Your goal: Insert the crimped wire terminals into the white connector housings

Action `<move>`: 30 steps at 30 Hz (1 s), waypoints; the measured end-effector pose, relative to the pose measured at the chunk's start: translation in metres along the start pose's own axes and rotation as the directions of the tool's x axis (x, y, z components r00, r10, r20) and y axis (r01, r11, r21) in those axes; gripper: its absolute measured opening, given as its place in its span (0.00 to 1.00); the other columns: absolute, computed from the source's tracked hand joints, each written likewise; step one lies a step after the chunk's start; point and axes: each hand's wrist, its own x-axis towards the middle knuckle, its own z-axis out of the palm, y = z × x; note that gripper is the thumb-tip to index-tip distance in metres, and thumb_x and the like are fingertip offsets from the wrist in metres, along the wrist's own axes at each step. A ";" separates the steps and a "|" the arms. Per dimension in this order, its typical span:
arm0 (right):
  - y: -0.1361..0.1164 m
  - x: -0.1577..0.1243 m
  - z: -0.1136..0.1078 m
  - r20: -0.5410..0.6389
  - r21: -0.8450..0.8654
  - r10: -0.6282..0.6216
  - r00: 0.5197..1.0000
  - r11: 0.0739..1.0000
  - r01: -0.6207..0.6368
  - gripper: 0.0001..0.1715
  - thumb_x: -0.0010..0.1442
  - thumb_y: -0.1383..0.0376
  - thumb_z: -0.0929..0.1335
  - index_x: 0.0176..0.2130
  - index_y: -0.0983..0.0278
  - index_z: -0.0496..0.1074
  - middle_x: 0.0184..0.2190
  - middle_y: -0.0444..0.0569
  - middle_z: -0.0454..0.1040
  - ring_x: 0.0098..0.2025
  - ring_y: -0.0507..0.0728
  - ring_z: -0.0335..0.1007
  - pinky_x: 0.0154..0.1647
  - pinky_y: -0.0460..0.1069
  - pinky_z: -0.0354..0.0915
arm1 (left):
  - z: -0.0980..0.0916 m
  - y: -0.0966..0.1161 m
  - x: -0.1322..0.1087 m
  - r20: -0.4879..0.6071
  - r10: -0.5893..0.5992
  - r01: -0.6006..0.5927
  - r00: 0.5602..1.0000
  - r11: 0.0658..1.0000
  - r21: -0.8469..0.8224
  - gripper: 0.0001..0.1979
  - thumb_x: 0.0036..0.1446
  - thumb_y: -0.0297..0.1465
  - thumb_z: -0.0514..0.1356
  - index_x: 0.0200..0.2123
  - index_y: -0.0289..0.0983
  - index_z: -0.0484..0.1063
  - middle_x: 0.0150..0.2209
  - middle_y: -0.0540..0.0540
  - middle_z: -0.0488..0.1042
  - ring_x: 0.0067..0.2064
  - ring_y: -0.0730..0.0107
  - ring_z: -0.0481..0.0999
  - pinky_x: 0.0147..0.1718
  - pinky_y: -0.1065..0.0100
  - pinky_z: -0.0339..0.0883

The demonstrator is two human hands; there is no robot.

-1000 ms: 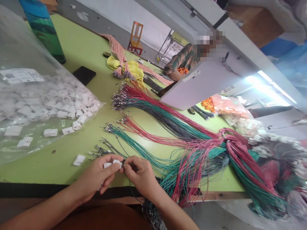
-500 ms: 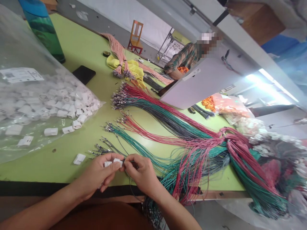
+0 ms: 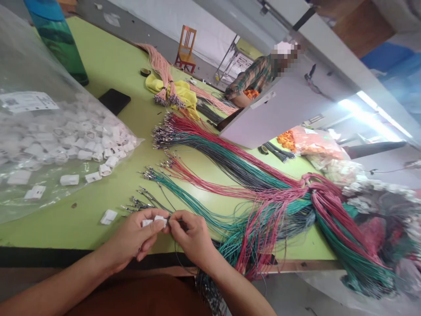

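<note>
My left hand pinches a small white plastic connector at the near edge of the green table. My right hand is closed on a thin dark wire, its tip held against the connector. The wire loops down over the table edge. Just beyond my hands lie loose grey wires with metal terminals. Further out, teal wires and red wires fan across the table.
A clear bag of white connectors spills out at left, with one loose connector near my left hand. A black phone, a green bottle, pink wires and a yellow cloth lie farther back. Another person sits behind a white panel.
My hands stay together on the connector and wire, shifting only slightly. The view has tilted a little.
</note>
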 end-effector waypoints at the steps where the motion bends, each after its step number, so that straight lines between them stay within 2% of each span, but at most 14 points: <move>1: 0.000 0.000 -0.001 0.002 0.011 -0.008 1.000 1.000 0.008 0.11 0.56 0.72 0.64 0.25 0.65 0.71 0.20 0.41 0.75 0.20 0.47 0.63 0.24 0.41 0.59 | 0.000 0.001 0.000 0.004 0.001 -0.001 1.000 1.000 -0.007 0.21 0.52 0.44 0.62 0.42 0.35 0.66 0.18 0.58 0.66 0.13 0.85 0.51 0.09 0.80 0.48; 5: -0.001 0.001 -0.008 0.008 0.033 -0.074 0.997 0.997 0.074 0.10 0.57 0.73 0.64 0.26 0.64 0.71 0.22 0.42 0.75 0.21 0.47 0.65 0.25 0.41 0.60 | -0.001 0.000 -0.001 0.021 0.024 -0.023 0.999 0.999 -0.030 0.20 0.53 0.44 0.62 0.42 0.37 0.65 0.24 0.55 0.69 0.15 0.85 0.52 0.09 0.81 0.51; 10: 0.002 0.007 -0.014 0.091 0.047 -0.208 0.974 0.978 0.204 0.07 0.58 0.72 0.64 0.30 0.64 0.70 0.27 0.46 0.74 0.30 0.50 0.68 0.32 0.44 0.64 | -0.003 -0.004 -0.002 0.056 0.052 -0.056 0.997 0.996 0.069 0.18 0.57 0.45 0.56 0.43 0.38 0.63 0.14 0.61 0.59 0.13 0.82 0.51 0.09 0.81 0.50; 13: 0.002 0.011 -0.018 0.122 0.067 -0.268 0.956 0.963 0.261 0.08 0.59 0.72 0.64 0.30 0.64 0.69 0.26 0.45 0.74 0.29 0.50 0.68 0.32 0.44 0.64 | 0.000 0.004 -0.006 0.058 0.057 -0.064 0.997 0.990 0.129 0.17 0.59 0.45 0.55 0.40 0.38 0.64 0.11 0.62 0.56 0.12 0.81 0.51 0.10 0.81 0.50; 16: 0.000 0.016 -0.023 0.086 0.062 -0.315 0.945 0.949 0.310 0.08 0.60 0.72 0.63 0.30 0.64 0.69 0.26 0.45 0.74 0.29 0.49 0.69 0.32 0.44 0.64 | 0.003 0.020 -0.006 0.070 0.046 -0.056 0.997 0.988 0.147 0.15 0.58 0.44 0.56 0.39 0.38 0.66 0.14 0.59 0.61 0.13 0.82 0.53 0.10 0.81 0.50; 18: -0.001 0.020 -0.026 0.038 0.028 -0.310 0.950 0.951 0.309 0.07 0.60 0.72 0.63 0.30 0.64 0.68 0.27 0.46 0.74 0.28 0.49 0.69 0.32 0.44 0.64 | 0.005 0.029 -0.001 0.087 0.060 -0.070 0.994 0.992 0.108 0.14 0.58 0.43 0.57 0.38 0.38 0.66 0.22 0.55 0.68 0.14 0.84 0.54 0.09 0.80 0.51; 20: 0.000 0.023 -0.028 -0.013 -0.004 -0.289 0.957 0.957 0.289 0.07 0.59 0.72 0.64 0.30 0.64 0.68 0.26 0.45 0.74 0.27 0.49 0.69 0.31 0.43 0.64 | 0.006 0.032 0.008 0.089 0.083 -0.088 0.993 0.994 0.059 0.14 0.57 0.42 0.58 0.38 0.38 0.66 0.28 0.53 0.72 0.14 0.86 0.55 0.09 0.80 0.50; 25: 0.011 0.027 -0.020 -0.061 -0.040 -0.250 0.966 0.968 0.247 0.07 0.59 0.71 0.63 0.29 0.63 0.67 0.24 0.44 0.73 0.27 0.50 0.69 0.30 0.44 0.64 | 0.008 0.025 0.026 0.056 0.073 -0.075 0.996 0.997 0.030 0.16 0.54 0.43 0.61 0.38 0.37 0.67 0.26 0.54 0.70 0.13 0.86 0.55 0.09 0.81 0.50; 30: 0.018 0.028 -0.017 -0.075 0.022 -0.223 0.972 0.974 0.225 0.07 0.58 0.72 0.63 0.29 0.63 0.66 0.25 0.45 0.73 0.28 0.50 0.69 0.31 0.44 0.65 | 0.005 0.025 0.029 0.055 0.007 -0.002 0.998 0.997 -0.080 0.16 0.51 0.42 0.64 0.37 0.37 0.66 0.25 0.55 0.70 0.13 0.87 0.54 0.08 0.82 0.49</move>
